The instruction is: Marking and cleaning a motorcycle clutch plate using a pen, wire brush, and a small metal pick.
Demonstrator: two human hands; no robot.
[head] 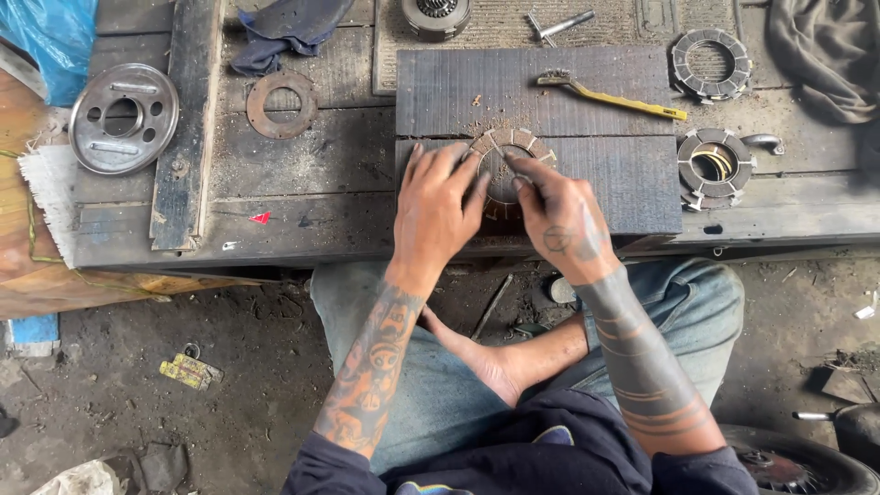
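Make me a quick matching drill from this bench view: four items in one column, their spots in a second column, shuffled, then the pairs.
Items
1. yellow-handled wire brush
2. silver pressure plate
3. rusty flat ring
4. segmented friction disc

Places
A. far left of the bench, beside blue plastic
B. under both hands, left hand and right hand
C. on the dark wooden block, above the hands
D. below the dark blue rag

Pairs: 1-C, 2-A, 3-D, 4-B

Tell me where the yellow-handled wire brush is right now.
In the head view, the yellow-handled wire brush lies on the dark wooden block, beyond the right hand and up to its right, left of the upper ring-shaped clutch plate.
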